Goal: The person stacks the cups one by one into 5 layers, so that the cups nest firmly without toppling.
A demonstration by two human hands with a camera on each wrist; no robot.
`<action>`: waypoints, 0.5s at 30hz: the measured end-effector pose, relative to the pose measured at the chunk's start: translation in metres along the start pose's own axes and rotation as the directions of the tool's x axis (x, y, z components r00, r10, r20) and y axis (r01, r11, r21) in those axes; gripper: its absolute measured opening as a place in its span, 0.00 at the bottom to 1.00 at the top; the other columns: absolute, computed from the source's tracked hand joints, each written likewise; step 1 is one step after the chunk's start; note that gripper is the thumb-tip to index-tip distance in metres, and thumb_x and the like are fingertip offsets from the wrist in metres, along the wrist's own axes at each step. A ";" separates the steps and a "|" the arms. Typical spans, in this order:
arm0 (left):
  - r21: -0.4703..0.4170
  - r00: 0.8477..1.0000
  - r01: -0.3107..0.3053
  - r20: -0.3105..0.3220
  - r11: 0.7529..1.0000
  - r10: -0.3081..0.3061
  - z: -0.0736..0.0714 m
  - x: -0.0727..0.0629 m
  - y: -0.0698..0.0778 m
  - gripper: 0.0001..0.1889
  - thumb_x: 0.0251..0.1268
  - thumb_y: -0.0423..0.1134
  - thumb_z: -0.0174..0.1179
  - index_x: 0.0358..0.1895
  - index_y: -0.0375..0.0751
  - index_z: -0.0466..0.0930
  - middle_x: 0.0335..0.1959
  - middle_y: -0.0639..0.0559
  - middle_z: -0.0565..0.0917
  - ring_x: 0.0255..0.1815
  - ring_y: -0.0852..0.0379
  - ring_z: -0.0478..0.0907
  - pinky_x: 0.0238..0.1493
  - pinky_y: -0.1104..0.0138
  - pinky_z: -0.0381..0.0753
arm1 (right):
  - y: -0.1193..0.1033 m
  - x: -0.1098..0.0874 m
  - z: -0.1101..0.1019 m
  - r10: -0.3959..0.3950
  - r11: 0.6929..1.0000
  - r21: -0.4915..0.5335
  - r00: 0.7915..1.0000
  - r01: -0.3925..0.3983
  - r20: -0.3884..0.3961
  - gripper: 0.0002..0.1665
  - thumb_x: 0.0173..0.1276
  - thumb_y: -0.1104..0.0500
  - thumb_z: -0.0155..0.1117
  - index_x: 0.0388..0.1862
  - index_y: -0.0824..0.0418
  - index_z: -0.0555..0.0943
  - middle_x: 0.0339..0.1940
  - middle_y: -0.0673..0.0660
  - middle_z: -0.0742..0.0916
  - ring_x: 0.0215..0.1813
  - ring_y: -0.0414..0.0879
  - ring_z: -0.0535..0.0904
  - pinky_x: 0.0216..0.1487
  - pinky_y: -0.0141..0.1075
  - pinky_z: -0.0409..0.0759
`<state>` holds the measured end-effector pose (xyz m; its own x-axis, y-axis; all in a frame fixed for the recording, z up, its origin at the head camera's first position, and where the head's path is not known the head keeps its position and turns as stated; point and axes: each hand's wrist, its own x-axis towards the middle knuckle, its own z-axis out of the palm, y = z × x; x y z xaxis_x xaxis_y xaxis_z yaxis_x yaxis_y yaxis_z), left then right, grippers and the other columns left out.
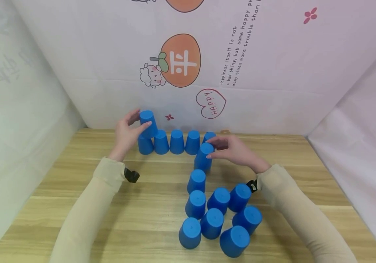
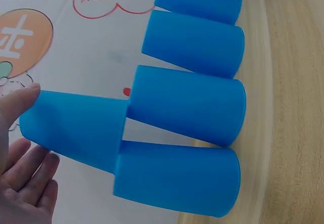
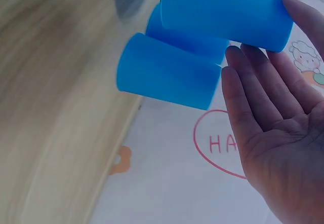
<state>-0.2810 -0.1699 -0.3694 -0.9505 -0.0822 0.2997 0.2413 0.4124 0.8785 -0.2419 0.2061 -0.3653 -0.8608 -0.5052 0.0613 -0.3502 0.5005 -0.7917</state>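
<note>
Blue plastic cups stand upside down on a wooden table, several of them in a back row along the wall. My left hand holds an upside-down blue cup between thumb and fingers. In the left wrist view, this cup's rim meets the tops of the two leftmost row cups, straddling the gap between them. My right hand pinches another inverted blue cup near its top, slightly tilted. It is in front of the row's right-end cup, which the hand partly hides in the head view.
More inverted blue cups stand in a loose cluster at centre right, near my right forearm. Behind the row rises a white printed cloth wall. White cloth also hangs at both sides of the table.
</note>
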 end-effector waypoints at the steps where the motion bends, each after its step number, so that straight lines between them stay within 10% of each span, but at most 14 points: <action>1: -0.001 1.000 -0.004 -0.006 1.000 0.004 -0.001 -0.001 0.001 0.37 0.66 0.51 0.70 0.75 0.44 0.69 0.71 0.46 0.74 0.72 0.46 0.67 0.73 0.44 0.60 | -0.001 0.000 -0.002 0.003 1.000 -0.003 1.000 -0.003 -0.006 0.29 0.64 0.51 0.77 0.62 0.58 0.82 0.58 0.56 0.85 0.59 0.53 0.82 0.59 0.52 0.80; 15: -0.026 0.980 -0.200 -0.010 0.979 0.200 -0.004 -0.038 0.031 0.36 0.60 0.52 0.75 0.71 0.48 0.74 0.69 0.56 0.76 0.73 0.56 0.67 0.74 0.47 0.59 | -0.019 0.000 -0.028 0.003 1.000 -0.002 0.994 -0.004 -0.111 0.31 0.64 0.49 0.78 0.62 0.59 0.81 0.54 0.56 0.87 0.56 0.53 0.83 0.58 0.51 0.81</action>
<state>-0.2367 -0.1573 -0.3524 -0.8812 -0.0068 0.4727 0.4315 0.3968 0.8101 -0.2463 0.2165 -0.3331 -0.8976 -0.4225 0.1256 -0.3477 0.5037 -0.7908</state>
